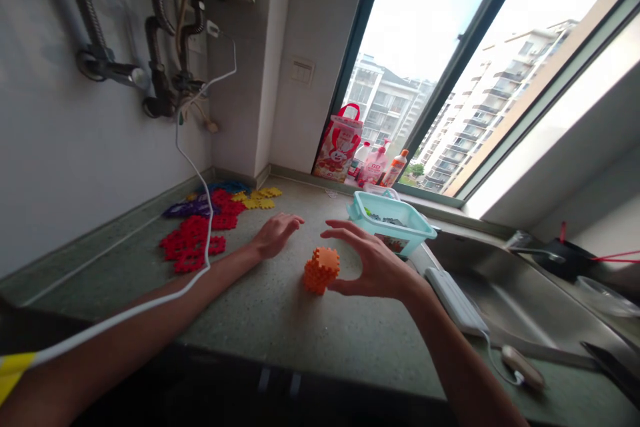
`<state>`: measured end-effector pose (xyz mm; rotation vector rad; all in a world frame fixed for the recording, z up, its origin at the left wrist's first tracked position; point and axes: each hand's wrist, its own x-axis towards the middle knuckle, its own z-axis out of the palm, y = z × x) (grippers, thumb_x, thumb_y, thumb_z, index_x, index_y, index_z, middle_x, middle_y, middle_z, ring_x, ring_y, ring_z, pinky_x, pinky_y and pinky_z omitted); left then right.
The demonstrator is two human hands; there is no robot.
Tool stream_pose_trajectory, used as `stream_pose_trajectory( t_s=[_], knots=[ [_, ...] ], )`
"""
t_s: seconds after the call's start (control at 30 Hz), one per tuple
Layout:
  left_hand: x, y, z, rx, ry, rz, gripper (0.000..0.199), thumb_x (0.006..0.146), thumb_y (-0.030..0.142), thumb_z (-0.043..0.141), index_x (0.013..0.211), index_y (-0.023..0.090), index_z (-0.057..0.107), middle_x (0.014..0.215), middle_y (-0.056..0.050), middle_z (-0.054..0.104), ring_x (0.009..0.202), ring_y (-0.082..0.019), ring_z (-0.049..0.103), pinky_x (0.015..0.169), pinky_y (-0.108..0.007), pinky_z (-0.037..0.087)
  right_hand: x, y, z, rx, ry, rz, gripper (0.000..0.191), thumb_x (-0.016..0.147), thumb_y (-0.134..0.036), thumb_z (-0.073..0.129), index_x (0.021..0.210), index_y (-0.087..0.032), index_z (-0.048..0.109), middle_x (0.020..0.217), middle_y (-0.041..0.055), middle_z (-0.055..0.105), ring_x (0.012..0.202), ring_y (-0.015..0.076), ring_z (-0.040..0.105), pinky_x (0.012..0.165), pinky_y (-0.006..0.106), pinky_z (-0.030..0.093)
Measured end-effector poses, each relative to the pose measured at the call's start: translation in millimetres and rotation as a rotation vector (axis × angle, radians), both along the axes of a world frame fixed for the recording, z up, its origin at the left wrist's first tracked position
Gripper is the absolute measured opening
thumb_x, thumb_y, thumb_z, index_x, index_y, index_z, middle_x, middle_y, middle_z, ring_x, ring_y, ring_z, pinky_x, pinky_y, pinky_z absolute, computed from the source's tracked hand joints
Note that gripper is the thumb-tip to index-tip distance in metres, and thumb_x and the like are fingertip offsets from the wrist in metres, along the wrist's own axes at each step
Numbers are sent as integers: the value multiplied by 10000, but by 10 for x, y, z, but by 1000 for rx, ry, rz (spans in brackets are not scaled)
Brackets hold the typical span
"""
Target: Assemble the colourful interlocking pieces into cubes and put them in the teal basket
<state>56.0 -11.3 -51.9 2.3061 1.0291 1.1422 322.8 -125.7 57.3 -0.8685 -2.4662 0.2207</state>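
A stack of orange foam-like interlocking puzzle pieces stands on the grey-green countertop. My right hand is beside the stack, thumb and fingers spread in a wide curve, the thumb close to its right side; whether they touch is hard to tell. To the left of the stack, my left hand hovers at or rests on the counter with fingers stretched out and nothing held. Beyond my left forearm lie red puzzle pieces, with yellow ones and purple ones behind.
A mint-green plastic basket with grey and green pieces stands right of my right hand. A white power strip lies beside the steel sink. A white cable crosses above my left forearm. Bottles line the window.
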Motion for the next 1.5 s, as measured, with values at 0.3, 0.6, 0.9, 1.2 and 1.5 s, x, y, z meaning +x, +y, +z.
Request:
stream_pose_trajectory(
  t_s=[0.3, 0.6, 0.9, 1.2, 1.5],
  knots=[
    [-34, -2, -4, -29, -17, 16, 905, 992, 799, 74, 1158, 201, 732, 1021, -72, 746, 1027, -252, 633, 1040, -407, 424, -590, 205, -65, -87, -685, 11, 715, 738, -512, 826, 1403, -345, 625, 1327, 92, 662, 960, 285, 751, 791, 343, 564],
    [-44, -47, 21, -116, 1, -102, 944, 963, 840, 83, 1146, 190, 743, 1042, -94, 751, 1039, -269, 652, 1030, -416, 465, -660, 309, -138, -55, -788, 34, 380, 785, -423, 784, 1149, -314, 771, 1131, 43, 744, 885, 223, 745, 689, 272, 491],
    [-41, -23, -37, -211, -3, -422, 1021, 850, 968, 205, 1352, 200, 655, 1115, -93, 731, 1041, -280, 654, 942, -395, 517, -604, 362, -155, 71, -795, 94, 288, 869, -410, 761, 1132, -295, 777, 1106, 24, 749, 967, 202, 709, 650, 259, 460],
    [148, -414, 71, -162, 244, -384, 1267, 555, 806, 852, 1614, 322, 352, 1488, -136, 570, 1269, -359, 610, 1083, -508, 503, 72, 557, 761, 156, -396, -149, 302, 816, -284, 801, 1117, -257, 789, 1111, 26, 741, 871, 151, 688, 736, 230, 452],
    [460, -787, 252, 167, 611, -267, 737, 839, 695, 724, 1456, 322, 571, 1334, -118, 657, 1167, -349, 634, 987, -523, 529, 1031, 1642, 605, -351, -533, -649, 284, 740, -243, 811, 1018, -191, 830, 891, 61, 782, 815, 219, 710, 716, 257, 495]
  ],
)
